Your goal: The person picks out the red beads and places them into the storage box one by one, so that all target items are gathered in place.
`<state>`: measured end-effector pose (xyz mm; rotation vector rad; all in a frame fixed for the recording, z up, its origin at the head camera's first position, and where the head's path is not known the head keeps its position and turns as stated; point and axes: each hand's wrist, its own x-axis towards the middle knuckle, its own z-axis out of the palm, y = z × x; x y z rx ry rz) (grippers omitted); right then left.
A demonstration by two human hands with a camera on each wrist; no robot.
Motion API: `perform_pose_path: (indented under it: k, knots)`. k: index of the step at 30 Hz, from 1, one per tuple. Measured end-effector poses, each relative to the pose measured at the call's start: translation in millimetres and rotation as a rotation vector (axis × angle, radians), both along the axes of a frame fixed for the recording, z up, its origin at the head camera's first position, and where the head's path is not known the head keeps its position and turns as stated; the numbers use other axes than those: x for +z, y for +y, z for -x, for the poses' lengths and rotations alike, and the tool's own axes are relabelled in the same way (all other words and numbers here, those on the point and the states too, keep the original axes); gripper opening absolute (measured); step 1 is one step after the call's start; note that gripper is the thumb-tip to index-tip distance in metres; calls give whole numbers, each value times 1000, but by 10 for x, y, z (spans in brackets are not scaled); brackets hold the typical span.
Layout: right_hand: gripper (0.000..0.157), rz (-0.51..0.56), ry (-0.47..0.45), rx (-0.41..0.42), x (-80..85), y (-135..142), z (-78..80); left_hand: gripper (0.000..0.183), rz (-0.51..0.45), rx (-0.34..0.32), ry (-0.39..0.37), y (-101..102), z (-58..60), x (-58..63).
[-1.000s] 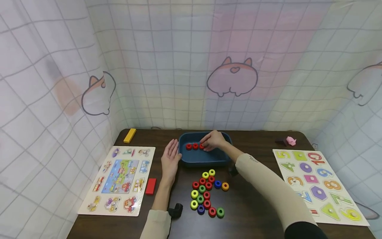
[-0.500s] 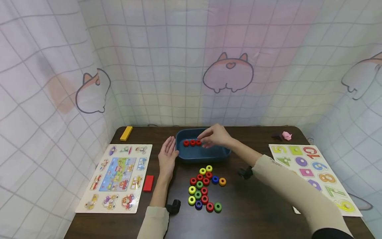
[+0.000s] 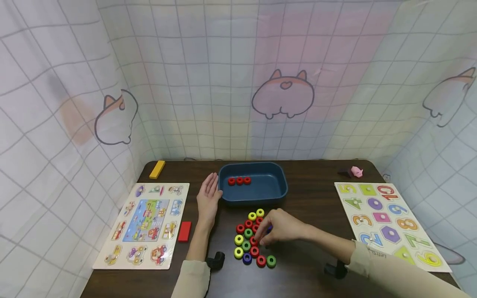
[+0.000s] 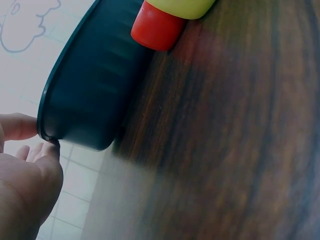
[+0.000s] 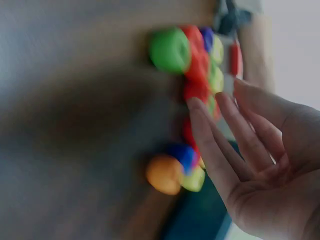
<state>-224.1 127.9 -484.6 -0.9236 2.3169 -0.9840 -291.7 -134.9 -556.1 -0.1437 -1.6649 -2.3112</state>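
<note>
My left hand (image 3: 208, 203) lies at the left side of a dark blue tray (image 3: 253, 203), its fingers straight. The left wrist view has its thumb and fingertips right at the tray's (image 4: 90, 80) rim. Three red rings (image 3: 239, 181) stand in a row inside the tray. My right hand (image 3: 281, 227) hovers over a cluster of loose rings in front of the tray, thumb and fingers apart. Its fingertips are close to a red ring (image 3: 254, 241) and hide part of the cluster. In the blurred right wrist view, an orange ring (image 5: 165, 175) and a green ring (image 5: 170, 50) also show.
A vehicle puzzle board (image 3: 100, 256) lies on the left, with a red block (image 3: 184, 231) beside it. A yellow block (image 3: 157, 169) lies at the back left. On the right are a number puzzle board (image 3: 372, 225) and a pink pig figure (image 3: 356, 171).
My right hand has left a red ring in the tray, completing the visible row of three, and moved back toward me over the loose rings. The left hand has stayed at the tray.
</note>
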Motion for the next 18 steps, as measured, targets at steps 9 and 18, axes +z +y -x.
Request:
perform_pose_path:
  k: [9,18]
  knots:
    - [15,22,-41,-66,-319,-37,-294,62,-24,-51,-2,-31,-82,112]
    - [20,144,-377,-114,-310,-43,-301,63,-7,-57,0,-31,-115,175]
